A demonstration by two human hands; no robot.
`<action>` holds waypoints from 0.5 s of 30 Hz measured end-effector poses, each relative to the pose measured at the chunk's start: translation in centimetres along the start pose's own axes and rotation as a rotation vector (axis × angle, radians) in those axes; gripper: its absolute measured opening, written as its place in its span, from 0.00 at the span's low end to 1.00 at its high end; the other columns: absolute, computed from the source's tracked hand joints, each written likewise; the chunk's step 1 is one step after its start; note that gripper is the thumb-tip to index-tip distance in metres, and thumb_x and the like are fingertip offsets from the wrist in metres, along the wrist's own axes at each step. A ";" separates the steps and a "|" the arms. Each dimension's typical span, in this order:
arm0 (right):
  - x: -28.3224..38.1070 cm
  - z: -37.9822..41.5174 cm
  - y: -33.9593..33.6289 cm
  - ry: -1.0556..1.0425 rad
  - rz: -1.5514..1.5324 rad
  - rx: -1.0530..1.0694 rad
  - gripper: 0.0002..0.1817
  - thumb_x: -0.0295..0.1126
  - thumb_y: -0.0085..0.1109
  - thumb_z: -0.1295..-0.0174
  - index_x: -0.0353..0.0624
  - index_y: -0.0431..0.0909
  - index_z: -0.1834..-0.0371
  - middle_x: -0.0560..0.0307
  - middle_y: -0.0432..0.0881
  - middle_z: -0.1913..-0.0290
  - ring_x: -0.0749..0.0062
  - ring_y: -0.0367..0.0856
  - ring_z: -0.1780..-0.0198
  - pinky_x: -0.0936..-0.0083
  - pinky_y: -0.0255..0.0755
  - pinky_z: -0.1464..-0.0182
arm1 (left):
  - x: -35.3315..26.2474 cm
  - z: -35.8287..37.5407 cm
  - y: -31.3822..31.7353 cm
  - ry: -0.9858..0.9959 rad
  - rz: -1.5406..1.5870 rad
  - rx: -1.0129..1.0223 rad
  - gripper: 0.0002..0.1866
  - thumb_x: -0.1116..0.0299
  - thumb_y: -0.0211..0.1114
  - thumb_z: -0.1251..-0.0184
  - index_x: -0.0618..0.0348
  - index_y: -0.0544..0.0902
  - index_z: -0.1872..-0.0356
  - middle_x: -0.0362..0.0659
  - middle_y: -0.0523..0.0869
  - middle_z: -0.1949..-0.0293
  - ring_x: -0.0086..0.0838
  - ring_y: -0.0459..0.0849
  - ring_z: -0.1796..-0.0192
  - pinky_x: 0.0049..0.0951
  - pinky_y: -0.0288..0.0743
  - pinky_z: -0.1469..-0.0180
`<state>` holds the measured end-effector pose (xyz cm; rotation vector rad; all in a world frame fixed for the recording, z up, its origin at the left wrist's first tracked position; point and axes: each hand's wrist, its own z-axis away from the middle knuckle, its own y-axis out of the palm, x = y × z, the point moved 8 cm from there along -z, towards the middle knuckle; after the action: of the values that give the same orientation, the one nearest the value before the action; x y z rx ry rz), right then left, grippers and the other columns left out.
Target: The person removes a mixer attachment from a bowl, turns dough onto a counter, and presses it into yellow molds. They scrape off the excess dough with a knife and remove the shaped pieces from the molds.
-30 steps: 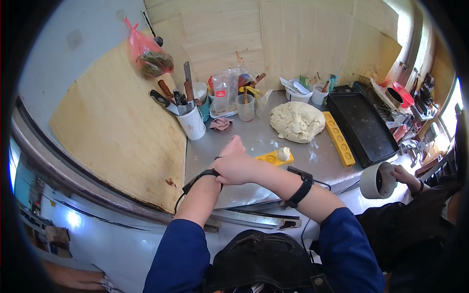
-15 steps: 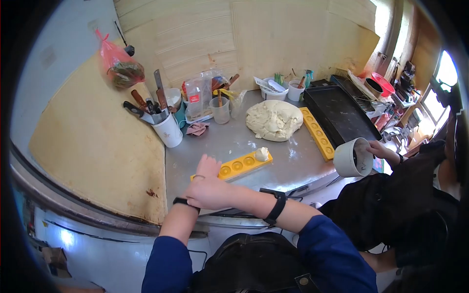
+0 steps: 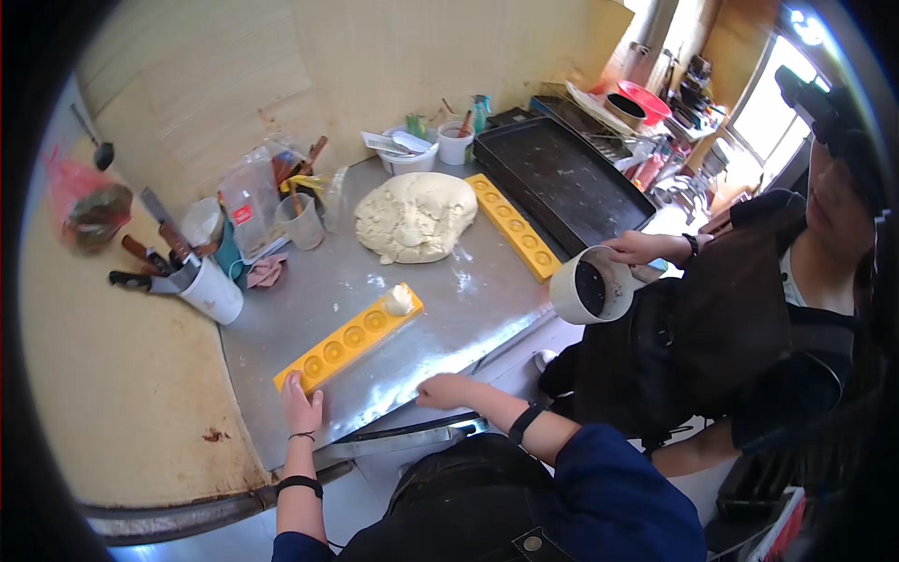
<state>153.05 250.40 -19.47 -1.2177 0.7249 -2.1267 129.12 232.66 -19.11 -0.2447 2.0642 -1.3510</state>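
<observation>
A yellow mould (image 3: 352, 337) with a row of round hollows lies slantwise on the metal worktop. A small lump of dough (image 3: 398, 300) sits on its far end. My left hand (image 3: 302, 406) touches the mould's near end, fingers extended and thumb apart. My right hand (image 3: 444, 391) hovers by the worktop's front edge with its fingers curled in; nothing shows in it. A large mass of dough (image 3: 416, 218) rests farther back. Beside it lies a second yellow mould (image 3: 511, 225).
To the right stands a co-worker, whose hand (image 3: 637, 248) holds a white pot (image 3: 573, 298) with dark contents. Behind are a black tray (image 3: 562, 178), a white tub (image 3: 409, 161) and a plastic cup (image 3: 302, 228). A white holder (image 3: 215, 294) with knives stands left, near a pink cloth (image 3: 268, 271).
My right hand has left my left wrist and moved right. My left hand has come to the mould's end. The view has turned right, and the co-worker shows more fully.
</observation>
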 end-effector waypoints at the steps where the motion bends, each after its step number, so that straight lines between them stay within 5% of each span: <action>1: -1.3 0.4 2.8 0.013 -0.084 0.150 0.18 0.45 0.52 0.38 0.40 0.80 0.62 0.50 0.84 0.68 0.57 0.83 0.63 0.62 0.75 0.57 | 0.3 -0.3 0.6 -0.036 -0.016 0.029 0.33 0.63 0.65 0.46 0.61 0.67 0.38 0.57 0.68 0.37 0.50 0.66 0.35 0.45 0.59 0.34; 3: -3.5 2.4 8.7 0.147 -0.358 0.437 0.20 0.47 0.51 0.38 0.39 0.81 0.63 0.54 0.84 0.75 0.62 0.84 0.69 0.64 0.76 0.58 | -0.2 -0.7 1.1 -0.068 -0.046 0.083 0.36 0.61 0.65 0.45 0.61 0.64 0.35 0.58 0.64 0.34 0.51 0.62 0.33 0.46 0.55 0.31; 5: -4.9 4.3 12.1 0.174 -0.402 0.520 0.20 0.46 0.52 0.38 0.40 0.82 0.62 0.52 0.85 0.71 0.59 0.84 0.65 0.63 0.76 0.56 | -0.6 -0.2 2.8 -0.208 -0.177 0.346 0.40 0.57 0.65 0.44 0.60 0.60 0.32 0.57 0.56 0.29 0.49 0.58 0.29 0.48 0.50 0.29; 7: -6.3 4.5 13.4 0.072 -0.109 0.322 0.19 0.46 0.53 0.39 0.42 0.83 0.60 0.50 0.85 0.64 0.56 0.83 0.58 0.61 0.75 0.53 | -0.2 0.5 3.8 -0.192 -0.229 0.347 0.41 0.55 0.65 0.44 0.59 0.58 0.31 0.57 0.53 0.28 0.49 0.55 0.28 0.49 0.47 0.28; 15: -8.9 4.9 15.9 0.199 -0.279 0.149 0.19 0.46 0.55 0.40 0.47 0.80 0.53 0.50 0.83 0.56 0.57 0.81 0.52 0.63 0.73 0.50 | 0.3 0.6 4.1 -0.157 -0.269 0.370 0.45 0.53 0.66 0.44 0.57 0.54 0.28 0.56 0.46 0.26 0.47 0.48 0.25 0.50 0.41 0.26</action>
<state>164.45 244.95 -33.43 -1.0897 0.4895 -2.5096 130.00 233.87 -22.96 -0.4610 1.6579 -1.7837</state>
